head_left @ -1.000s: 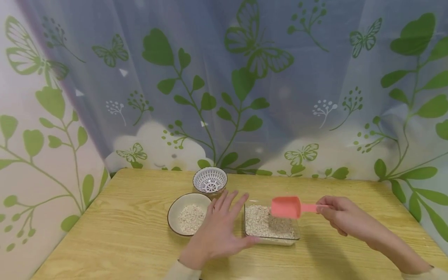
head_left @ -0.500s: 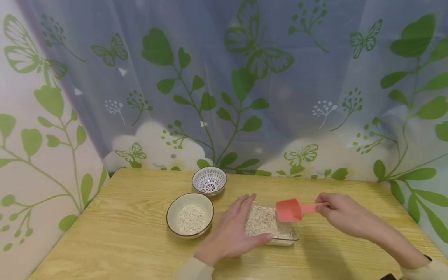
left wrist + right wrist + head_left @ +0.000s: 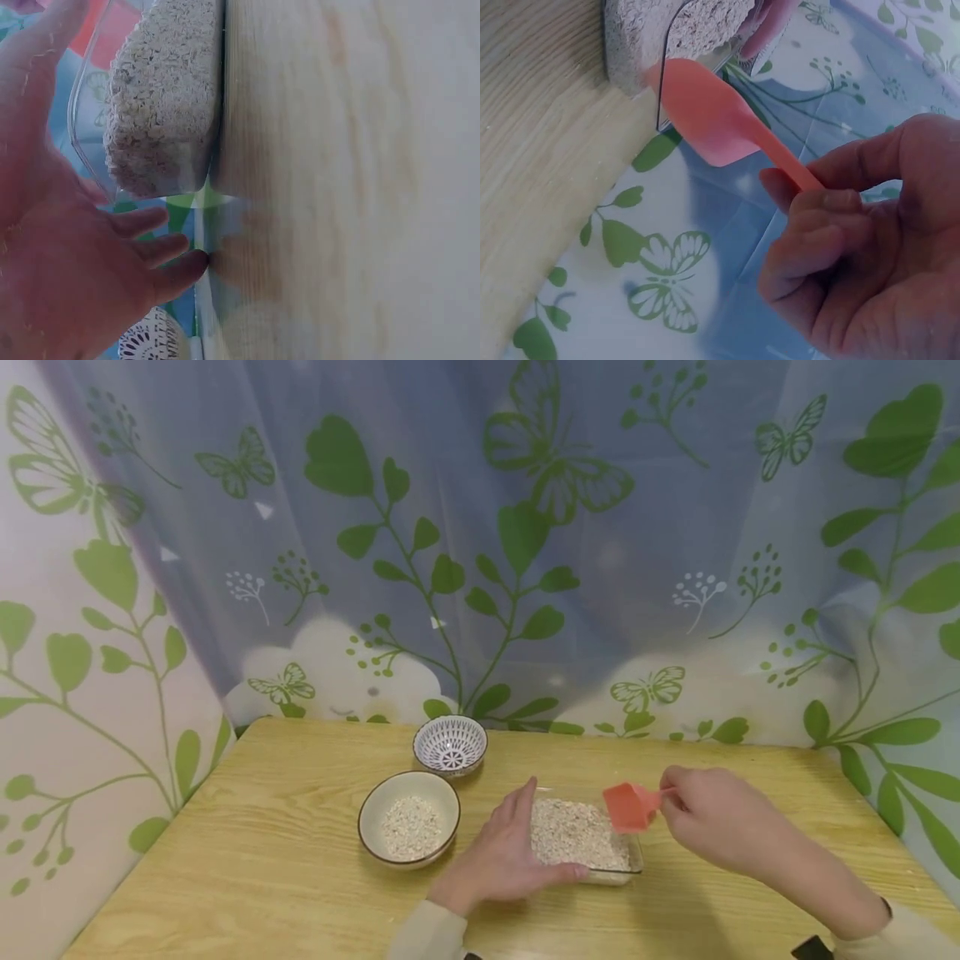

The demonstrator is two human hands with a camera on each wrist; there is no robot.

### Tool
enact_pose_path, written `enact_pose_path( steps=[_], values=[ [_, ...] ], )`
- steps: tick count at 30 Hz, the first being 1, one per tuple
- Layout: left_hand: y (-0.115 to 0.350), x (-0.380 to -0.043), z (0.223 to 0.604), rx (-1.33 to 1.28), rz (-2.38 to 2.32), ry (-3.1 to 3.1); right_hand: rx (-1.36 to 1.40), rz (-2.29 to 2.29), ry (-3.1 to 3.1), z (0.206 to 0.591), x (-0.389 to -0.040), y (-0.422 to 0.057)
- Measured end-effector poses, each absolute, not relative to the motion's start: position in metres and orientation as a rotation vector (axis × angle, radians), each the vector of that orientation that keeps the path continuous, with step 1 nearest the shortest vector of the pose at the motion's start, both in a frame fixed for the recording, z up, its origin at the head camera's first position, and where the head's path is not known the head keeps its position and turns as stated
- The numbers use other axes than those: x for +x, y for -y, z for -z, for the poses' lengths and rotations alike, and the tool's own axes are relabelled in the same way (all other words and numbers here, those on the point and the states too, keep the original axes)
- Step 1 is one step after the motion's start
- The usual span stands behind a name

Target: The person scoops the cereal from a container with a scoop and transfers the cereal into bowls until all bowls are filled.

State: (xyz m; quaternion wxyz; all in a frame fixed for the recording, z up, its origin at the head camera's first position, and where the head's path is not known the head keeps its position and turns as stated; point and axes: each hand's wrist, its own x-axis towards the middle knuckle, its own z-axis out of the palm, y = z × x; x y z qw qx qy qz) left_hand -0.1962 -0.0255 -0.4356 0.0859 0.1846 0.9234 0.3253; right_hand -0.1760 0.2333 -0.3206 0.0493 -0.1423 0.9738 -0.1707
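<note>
A clear rectangular container (image 3: pixel 611 878) of oat flakes (image 3: pixel 581 831) stands on the wooden table. My left hand (image 3: pixel 506 852) is at its left end, fingers fairly straight, thumb along the front rim; in the left wrist view the hand (image 3: pixel 67 247) is spread beside the container (image 3: pixel 161 112), and whether every finger touches it I cannot tell. My right hand (image 3: pixel 723 814) pinches the handle of a coral-pink scoop (image 3: pixel 630 807), its bowl tilted over the container's right end. In the right wrist view the thumb and fingers hold the thin handle, and the scoop (image 3: pixel 709 112) overlaps the container's rim.
Left of my left hand stands a cream bowl (image 3: pixel 367 835) with a dark rim, holding some oat flakes. Behind it is a smaller patterned bowl (image 3: pixel 450 747). A leaf-printed curtain (image 3: pixel 480 568) hangs along the table's back edge.
My left hand has moved right, from beside the cream bowl to the container's left end. The right hand has turned, and the scoop has tilted down a little toward the oats, shifting slightly right.
</note>
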Motion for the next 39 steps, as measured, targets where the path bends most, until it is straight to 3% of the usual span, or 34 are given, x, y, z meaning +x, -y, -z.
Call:
enact_pose_path(
  steps=[11, 27, 39],
  values=[
    [0.027, -0.196, 0.436, 0.510, -0.959, -2.711, -0.424, 0.508, -2.954, 0.328, -0.183, -0.224],
    [0.027, -0.197, 0.434, 0.522, -0.947, -2.692, -0.511, 0.818, -2.740, 0.359, -0.214, -0.253],
    [0.026, -0.198, 0.435, 0.514, -0.932, -2.681, -0.428, 1.157, -2.387, 0.373, -0.225, -0.264]
  ],
)
